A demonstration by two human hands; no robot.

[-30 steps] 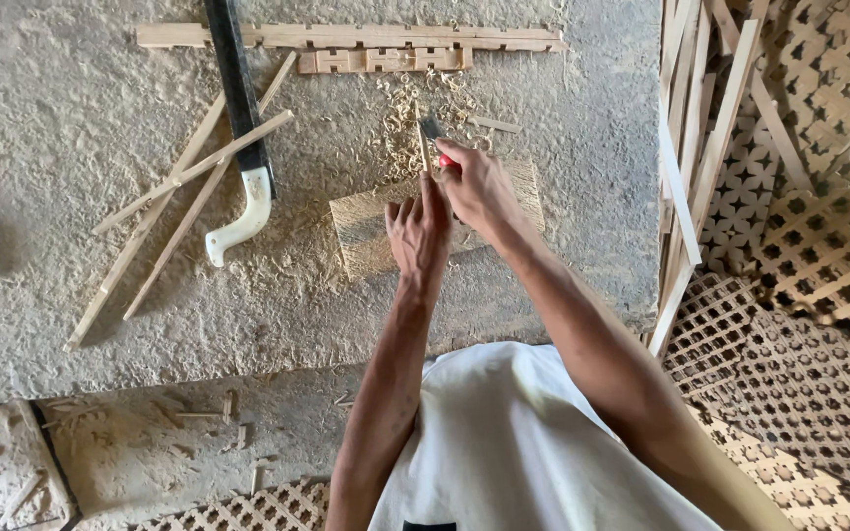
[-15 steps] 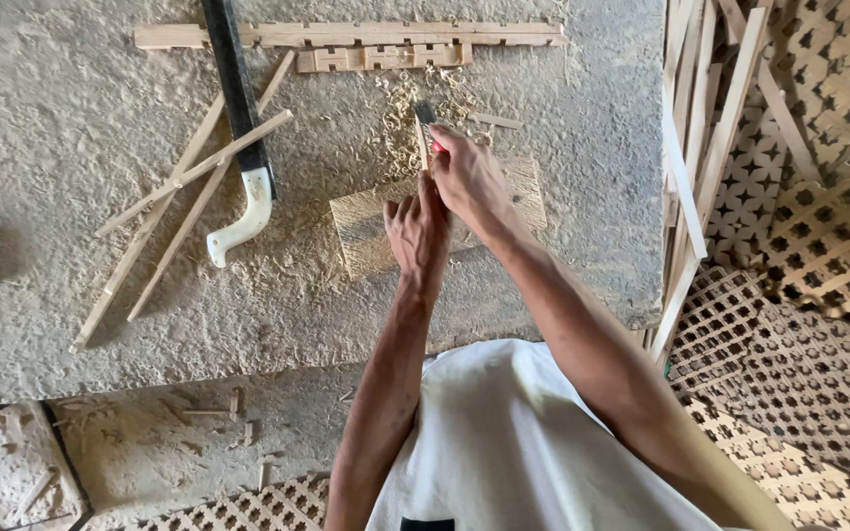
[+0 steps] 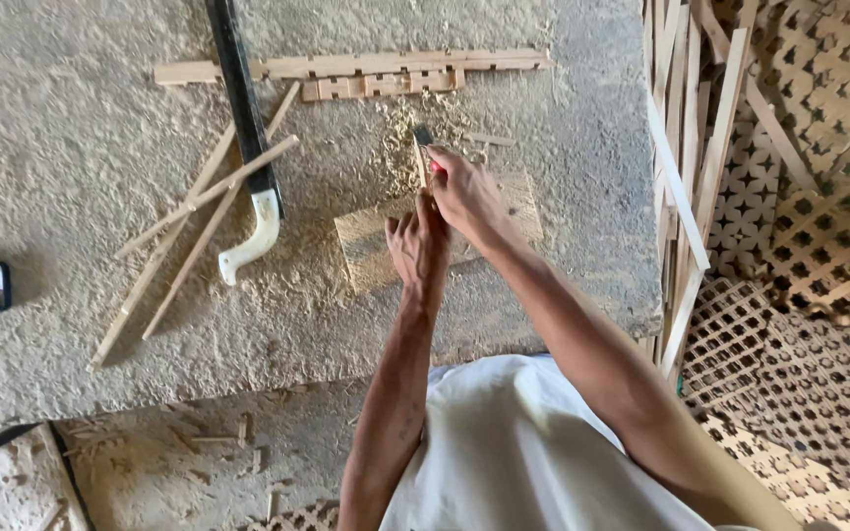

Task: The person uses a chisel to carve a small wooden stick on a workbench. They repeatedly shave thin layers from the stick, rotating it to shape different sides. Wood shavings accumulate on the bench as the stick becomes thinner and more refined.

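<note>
Hands barely shifted since 0.5 s ago. Right hand [image 3: 464, 192] grips a chisel [image 3: 422, 138]; left hand [image 3: 419, 246] pinches a thin wood strip [image 3: 420, 167] upright on the wooden block [image 3: 371, 246]. Saw [image 3: 248, 138], 3 loose sticks [image 3: 199, 211] left; lattice panels [image 3: 809, 246] right.

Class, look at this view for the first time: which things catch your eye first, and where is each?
At centre, the right hand grips a chisel and the left hand steadies a thin wooden strip over a flat wooden block. Left lies a saw across loose sticks; lattice panels stand right.
</note>
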